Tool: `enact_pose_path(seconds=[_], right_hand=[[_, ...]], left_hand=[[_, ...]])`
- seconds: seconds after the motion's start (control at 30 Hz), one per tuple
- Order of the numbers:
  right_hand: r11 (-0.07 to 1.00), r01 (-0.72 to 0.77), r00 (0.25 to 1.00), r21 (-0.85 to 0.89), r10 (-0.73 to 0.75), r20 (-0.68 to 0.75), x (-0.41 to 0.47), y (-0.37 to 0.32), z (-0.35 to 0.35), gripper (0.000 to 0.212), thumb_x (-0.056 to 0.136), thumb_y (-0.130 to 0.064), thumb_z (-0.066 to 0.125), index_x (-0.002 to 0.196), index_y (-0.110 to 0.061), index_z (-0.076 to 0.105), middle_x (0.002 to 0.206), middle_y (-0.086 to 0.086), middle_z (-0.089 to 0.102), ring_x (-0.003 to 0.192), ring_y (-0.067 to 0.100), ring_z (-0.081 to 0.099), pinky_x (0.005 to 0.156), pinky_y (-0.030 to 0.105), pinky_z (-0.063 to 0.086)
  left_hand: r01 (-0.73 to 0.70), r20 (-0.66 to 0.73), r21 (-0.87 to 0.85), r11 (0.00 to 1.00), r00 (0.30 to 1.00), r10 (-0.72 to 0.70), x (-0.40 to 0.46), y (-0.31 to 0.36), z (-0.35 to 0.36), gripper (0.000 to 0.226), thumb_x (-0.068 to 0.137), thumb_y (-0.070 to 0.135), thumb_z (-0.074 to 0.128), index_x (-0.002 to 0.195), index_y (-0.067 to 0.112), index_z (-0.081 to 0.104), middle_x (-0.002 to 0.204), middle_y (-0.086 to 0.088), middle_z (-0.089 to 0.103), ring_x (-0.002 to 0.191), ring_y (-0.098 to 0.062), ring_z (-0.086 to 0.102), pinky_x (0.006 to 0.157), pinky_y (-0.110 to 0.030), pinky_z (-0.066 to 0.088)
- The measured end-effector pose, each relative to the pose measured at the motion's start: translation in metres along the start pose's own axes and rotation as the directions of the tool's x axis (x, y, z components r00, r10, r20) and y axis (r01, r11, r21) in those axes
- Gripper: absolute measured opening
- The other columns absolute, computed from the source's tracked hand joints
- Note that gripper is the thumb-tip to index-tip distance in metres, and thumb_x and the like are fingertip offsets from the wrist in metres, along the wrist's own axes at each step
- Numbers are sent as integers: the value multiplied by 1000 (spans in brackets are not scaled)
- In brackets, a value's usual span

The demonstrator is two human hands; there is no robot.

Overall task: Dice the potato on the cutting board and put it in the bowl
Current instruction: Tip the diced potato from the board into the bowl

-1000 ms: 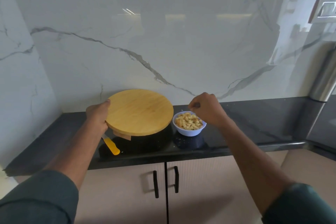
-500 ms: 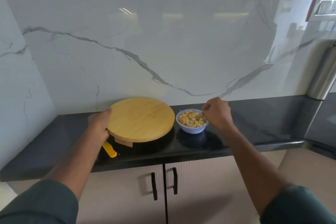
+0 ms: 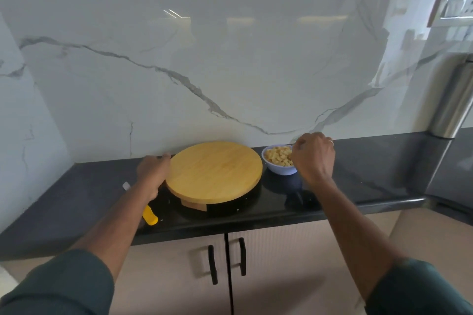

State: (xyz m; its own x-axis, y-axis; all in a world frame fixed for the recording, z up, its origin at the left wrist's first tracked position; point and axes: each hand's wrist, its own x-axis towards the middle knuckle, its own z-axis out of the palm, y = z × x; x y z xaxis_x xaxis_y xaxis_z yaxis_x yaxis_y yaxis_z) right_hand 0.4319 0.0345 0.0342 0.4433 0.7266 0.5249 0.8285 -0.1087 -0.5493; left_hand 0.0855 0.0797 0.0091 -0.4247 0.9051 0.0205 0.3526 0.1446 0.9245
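Note:
The round wooden cutting board (image 3: 213, 171) stands on the black counter (image 3: 371, 179), raised on a small foot, with nothing on top. My left hand (image 3: 152, 174) grips its left edge. To its right, near the wall, sits a white bowl (image 3: 281, 170) full of pale diced potato (image 3: 277, 156). My right hand (image 3: 313, 157) is curled at the bowl's right rim and hides that side. A knife with a yellow handle (image 3: 150, 216) lies under my left forearm, its blade mostly hidden.
A marble wall rises right behind the board and bowl. A steel cylinder (image 3: 455, 100) stands at the far right, by a dark appliance. Cabinet doors with black handles (image 3: 212, 264) are below the counter's front edge.
The bowl now sits further back, close to the wall, with my right hand following it from above the potato to its right rim. My left hand stays on the board's edge.

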Motion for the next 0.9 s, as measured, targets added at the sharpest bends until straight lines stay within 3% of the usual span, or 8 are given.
enact_pose_path(seconds=[0.1, 0.2, 0.37, 0.5, 0.6, 0.67, 0.8, 0.9], right_hand=[[979, 196, 980, 55, -193, -50, -12, -18, 3, 12, 89, -10, 64, 93, -10, 75, 103, 13, 69, 98, 33, 59, 77, 38, 49], [942, 297, 954, 154, -299, -12, -30, -51, 7, 14, 90, -10, 63, 99, -11, 74, 102, 8, 70, 101, 28, 58, 79, 37, 49], [842, 502, 850, 199, -522, 68, -80, -98, 30, 14, 85, -11, 64, 96, -11, 74, 93, 8, 71, 94, 31, 59, 76, 44, 52], [702, 683, 701, 199, -708, 89, -137, -136, 47, 9, 84, -16, 65, 80, -10, 70, 72, 8, 68, 76, 32, 61, 64, 38, 51], [648, 725, 638, 235, -760, 127, -168, -170, 55, 26, 84, -29, 71, 67, -14, 58, 59, 6, 59, 68, 32, 58, 59, 35, 44], [651, 737, 620, 184, -759, 200, -181, -191, 60, 28, 84, -37, 73, 72, -15, 60, 64, 6, 62, 76, 33, 62, 66, 37, 45], [674, 735, 567, 78, -673, 475, -190, -218, 59, 22, 95, -33, 65, 104, -13, 63, 88, 7, 60, 89, 24, 57, 75, 36, 43], [768, 630, 601, 115, -576, 554, -184, -228, 62, 22, 91, -23, 71, 95, -13, 51, 88, 6, 52, 81, 22, 50, 67, 34, 42]], left_hand=[[-237, -104, 163, 958, 961, 256, 3, 4, -17, 57, 102, 41, 48, 79, -6, 69, 79, -22, 71, 73, -36, 69, 72, -44, 58], [-374, -170, 327, 868, 880, 443, 3, -6, -42, 58, 100, 44, 49, 58, 4, 58, 53, -12, 61, 51, -31, 63, 53, -40, 54], [-173, -214, 568, 805, 913, 347, -17, -48, -76, 59, 75, 73, 53, 63, 16, 59, 62, -2, 63, 67, -31, 62, 59, -33, 51], [-217, -292, 447, 868, 881, 371, -34, -65, -87, 44, 94, 47, 58, 68, 12, 57, 71, -10, 63, 79, -37, 62, 64, -40, 48], [-156, -301, 263, 952, 924, 234, -26, -66, -100, 27, 100, 21, 50, 83, 7, 65, 80, -10, 65, 82, -31, 62, 68, -39, 48], [-143, -255, 220, 965, 947, 198, -22, -68, -104, 19, 97, 15, 50, 93, 11, 68, 88, -6, 68, 86, -23, 63, 71, -34, 46], [-204, -220, 219, 954, 943, 252, -24, -68, -99, 19, 96, 9, 50, 87, 10, 67, 84, -3, 66, 78, -17, 60, 64, -31, 44], [-213, -269, 141, 967, 931, 245, -24, -66, -94, 21, 98, 14, 50, 86, 8, 66, 82, -3, 66, 79, -18, 61, 63, -32, 43]])
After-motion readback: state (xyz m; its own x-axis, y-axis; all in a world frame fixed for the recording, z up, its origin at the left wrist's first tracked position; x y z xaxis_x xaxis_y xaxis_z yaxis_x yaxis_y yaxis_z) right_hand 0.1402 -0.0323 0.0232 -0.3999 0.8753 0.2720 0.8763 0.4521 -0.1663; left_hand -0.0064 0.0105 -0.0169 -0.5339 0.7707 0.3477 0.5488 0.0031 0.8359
